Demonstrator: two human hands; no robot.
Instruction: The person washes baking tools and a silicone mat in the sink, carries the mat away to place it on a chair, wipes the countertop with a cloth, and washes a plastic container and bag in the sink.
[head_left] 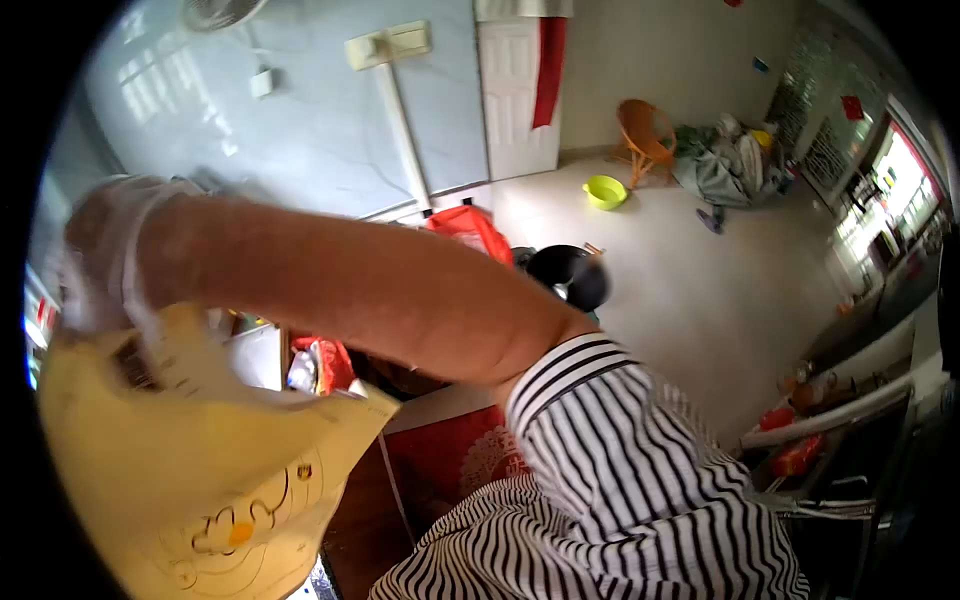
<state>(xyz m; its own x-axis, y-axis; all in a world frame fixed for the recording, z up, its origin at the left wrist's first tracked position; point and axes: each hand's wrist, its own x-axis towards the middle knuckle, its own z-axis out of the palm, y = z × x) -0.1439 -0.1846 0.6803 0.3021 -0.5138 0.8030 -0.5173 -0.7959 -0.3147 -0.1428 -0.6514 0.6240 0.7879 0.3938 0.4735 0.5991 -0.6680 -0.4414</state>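
Striped sleeve (630, 440) up close, forearm (350, 280) stretched to right hand (105, 255) in thin glove (160, 215), by yellow cartoon-print sheet (220, 450), lower left. Fingers blurred, can't tell spread or hold; left unseen. Imo go slow, avoid snagging sheet edge.

Yellow bag-like piece (190, 450), thin, partly blurred, upper part at the grip, tilted body hanging below it, black line drawing (240, 532) with orange patch.
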